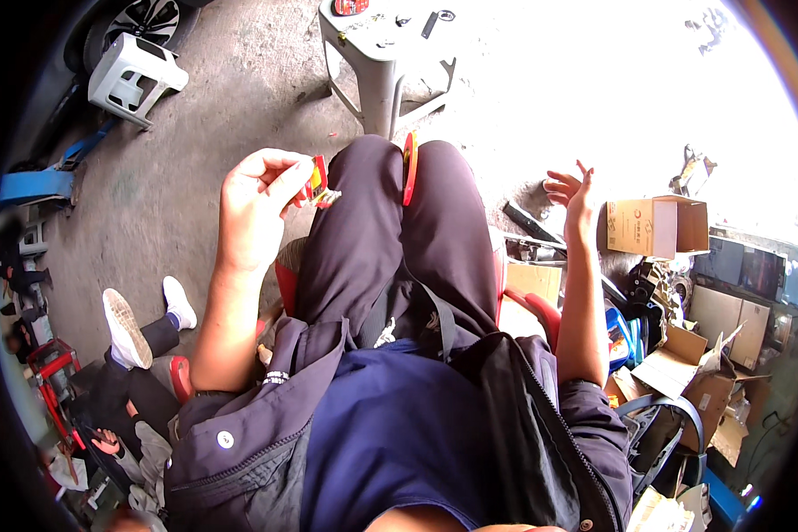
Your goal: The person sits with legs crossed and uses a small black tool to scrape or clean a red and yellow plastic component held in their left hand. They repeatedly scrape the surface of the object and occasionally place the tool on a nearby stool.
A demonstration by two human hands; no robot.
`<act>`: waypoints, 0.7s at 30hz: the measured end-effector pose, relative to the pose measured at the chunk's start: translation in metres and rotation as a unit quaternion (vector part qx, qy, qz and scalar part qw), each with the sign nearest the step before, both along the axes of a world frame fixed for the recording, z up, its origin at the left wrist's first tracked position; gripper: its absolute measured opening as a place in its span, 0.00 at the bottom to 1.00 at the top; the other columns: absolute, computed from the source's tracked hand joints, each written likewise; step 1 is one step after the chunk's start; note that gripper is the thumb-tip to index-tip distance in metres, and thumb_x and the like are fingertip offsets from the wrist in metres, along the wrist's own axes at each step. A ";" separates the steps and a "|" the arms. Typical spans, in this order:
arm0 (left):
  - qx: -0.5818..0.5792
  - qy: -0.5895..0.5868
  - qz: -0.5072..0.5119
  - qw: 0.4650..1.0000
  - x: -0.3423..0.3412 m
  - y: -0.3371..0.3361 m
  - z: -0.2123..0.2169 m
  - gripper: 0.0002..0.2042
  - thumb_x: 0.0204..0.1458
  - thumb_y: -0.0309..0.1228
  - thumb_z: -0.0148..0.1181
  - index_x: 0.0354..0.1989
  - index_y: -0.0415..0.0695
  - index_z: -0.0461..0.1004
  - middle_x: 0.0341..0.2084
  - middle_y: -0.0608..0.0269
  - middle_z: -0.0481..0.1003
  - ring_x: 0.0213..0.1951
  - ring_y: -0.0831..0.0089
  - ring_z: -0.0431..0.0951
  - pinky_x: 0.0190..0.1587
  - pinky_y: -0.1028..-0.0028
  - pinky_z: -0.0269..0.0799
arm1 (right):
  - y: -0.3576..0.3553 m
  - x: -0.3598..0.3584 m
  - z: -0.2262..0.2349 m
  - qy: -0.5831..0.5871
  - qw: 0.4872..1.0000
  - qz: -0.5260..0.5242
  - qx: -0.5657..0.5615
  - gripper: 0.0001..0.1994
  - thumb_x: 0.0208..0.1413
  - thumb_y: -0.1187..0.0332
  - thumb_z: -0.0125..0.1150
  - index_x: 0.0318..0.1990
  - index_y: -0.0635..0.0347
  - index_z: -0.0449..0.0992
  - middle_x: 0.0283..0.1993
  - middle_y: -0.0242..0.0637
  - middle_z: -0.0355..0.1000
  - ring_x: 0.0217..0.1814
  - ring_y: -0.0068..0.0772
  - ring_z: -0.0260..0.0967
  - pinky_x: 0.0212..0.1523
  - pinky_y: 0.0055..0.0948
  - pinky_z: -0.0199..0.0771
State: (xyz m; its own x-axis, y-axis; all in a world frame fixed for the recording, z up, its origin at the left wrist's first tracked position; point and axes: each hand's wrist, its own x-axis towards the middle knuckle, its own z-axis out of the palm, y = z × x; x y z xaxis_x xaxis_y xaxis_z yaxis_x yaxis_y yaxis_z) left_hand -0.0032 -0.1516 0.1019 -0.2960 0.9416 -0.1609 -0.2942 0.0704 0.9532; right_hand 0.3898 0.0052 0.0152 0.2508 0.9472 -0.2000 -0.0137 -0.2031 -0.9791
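My left hand (262, 199) is raised beside my left knee, thumb and fingers pinched on a small red-and-yellow packet (316, 181). A bit of something pale and crumpled sticks out below the packet; I cannot make out what it is. Between my knees stands a thin, flat red-and-yellow piece (410, 168), seen almost edge-on and gripped by the trousers. Out to the right, my right hand (573, 199) is held up in the air with its fingers apart and nothing in it.
Ahead stands a grey-white plastic stool (377, 80) with small items on top. Another white stool (133, 80) is by a car wheel (146, 22). Cardboard boxes (634, 226) and parts crowd the right. At lower left are a person's legs and white shoes (126, 328).
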 end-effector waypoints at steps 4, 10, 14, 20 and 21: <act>0.005 0.000 -0.009 1.000 -0.002 0.004 -0.005 0.02 0.58 0.22 0.58 0.37 0.39 0.76 0.29 0.66 0.78 0.28 0.82 0.76 0.34 0.81 0.73 | 0.016 0.047 -0.051 -0.064 0.995 0.059 -0.040 0.13 0.65 0.63 0.53 0.37 0.65 0.78 0.28 0.39 0.76 0.30 0.26 0.71 0.39 0.28 0.73; 0.001 0.004 0.034 0.999 -0.003 -0.002 -0.002 0.03 0.55 0.21 0.61 0.35 0.35 0.76 0.26 0.64 0.77 0.27 0.80 0.74 0.31 0.80 0.70 | 0.004 0.016 -0.023 -0.182 0.976 0.041 0.113 0.31 0.50 0.70 0.70 0.62 0.55 0.65 0.54 0.47 0.70 0.49 0.31 0.71 0.49 0.36 0.73; 0.019 0.034 0.022 0.999 0.005 0.010 0.003 0.05 0.54 0.22 0.62 0.36 0.34 0.77 0.30 0.59 0.79 0.30 0.78 0.78 0.35 0.79 0.75 | -0.006 0.012 -0.021 -0.152 0.977 0.136 0.057 0.28 0.56 0.68 0.66 0.64 0.58 0.64 0.51 0.41 0.72 0.47 0.27 0.70 0.45 0.25 0.72; 0.074 0.082 -0.047 0.993 0.026 0.020 0.031 0.05 0.55 0.20 0.61 0.38 0.32 0.77 0.30 0.57 0.80 0.31 0.76 0.79 0.36 0.78 0.76 | -0.051 -0.100 0.087 0.037 0.926 0.374 0.044 0.14 0.65 0.63 0.53 0.47 0.66 0.77 0.36 0.35 0.76 0.30 0.18 0.67 0.32 0.20 0.68; 0.076 0.089 -0.052 0.992 0.029 0.019 0.035 0.05 0.55 0.20 0.61 0.38 0.32 0.77 0.30 0.57 0.80 0.32 0.77 0.79 0.36 0.78 0.76 | -0.056 -0.120 0.106 0.060 0.906 0.418 0.031 0.15 0.65 0.63 0.52 0.47 0.66 0.77 0.36 0.35 0.76 0.29 0.18 0.66 0.32 0.20 0.67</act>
